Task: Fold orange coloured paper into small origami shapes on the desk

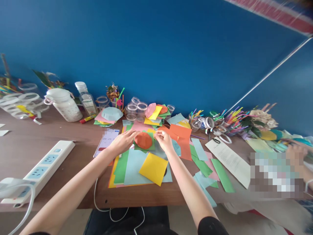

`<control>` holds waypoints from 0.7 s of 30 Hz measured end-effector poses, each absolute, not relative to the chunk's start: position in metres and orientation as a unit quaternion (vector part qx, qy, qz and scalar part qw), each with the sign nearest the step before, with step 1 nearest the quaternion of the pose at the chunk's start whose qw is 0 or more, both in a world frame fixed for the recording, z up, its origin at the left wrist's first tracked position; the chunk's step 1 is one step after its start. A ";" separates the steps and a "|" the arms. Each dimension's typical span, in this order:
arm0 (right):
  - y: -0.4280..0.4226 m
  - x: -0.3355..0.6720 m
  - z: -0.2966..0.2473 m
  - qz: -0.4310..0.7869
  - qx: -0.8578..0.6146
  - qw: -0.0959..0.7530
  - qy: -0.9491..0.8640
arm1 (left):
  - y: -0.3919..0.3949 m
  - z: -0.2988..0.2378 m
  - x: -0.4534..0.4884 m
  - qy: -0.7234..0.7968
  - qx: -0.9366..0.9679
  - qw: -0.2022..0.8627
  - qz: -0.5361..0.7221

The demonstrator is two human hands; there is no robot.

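Orange paper circle [143, 140] on a green paper square [152, 145]; yellow paper square [153, 169] and pale blue sheet [133, 166] toward the counter's front edge. Brown counter [49, 137] against a deep blue wall [146, 49]. Orange sheets [182, 138], green paper strips [222, 175] and multicoloured straws [232, 120] toward the right; white power strip [41, 169] with pale blue socket panels at left.

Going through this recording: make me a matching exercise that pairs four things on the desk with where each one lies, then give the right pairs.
Things:
1 power strip
2 phone
3 yellow paper square
4 orange round piece

Places:
A on green paper, between the left hand and right hand
B just left of the left hand
C at the left front of the table
D on a pale blue sheet

Pairs: 1-C, 2-B, 3-D, 4-A
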State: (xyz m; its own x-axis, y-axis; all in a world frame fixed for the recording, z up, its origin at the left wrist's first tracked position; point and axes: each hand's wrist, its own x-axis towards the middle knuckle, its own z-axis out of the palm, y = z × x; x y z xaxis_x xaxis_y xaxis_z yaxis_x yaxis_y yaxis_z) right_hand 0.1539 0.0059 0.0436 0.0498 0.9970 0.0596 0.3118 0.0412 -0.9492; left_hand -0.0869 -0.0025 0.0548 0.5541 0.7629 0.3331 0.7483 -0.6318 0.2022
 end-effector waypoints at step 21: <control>-0.086 0.162 0.078 0.434 -0.496 0.489 -0.572 | 0.003 0.045 -0.040 0.455 0.864 0.044 0.210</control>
State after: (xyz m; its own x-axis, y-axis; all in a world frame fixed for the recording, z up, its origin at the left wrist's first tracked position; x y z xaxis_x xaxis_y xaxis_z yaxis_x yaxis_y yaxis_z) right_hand 0.1624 -0.0861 0.0780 -0.0309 0.9911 0.1299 0.1434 0.1330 -0.9807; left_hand -0.0402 0.0031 0.0453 0.4985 0.8049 0.3219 0.7676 -0.5824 0.2675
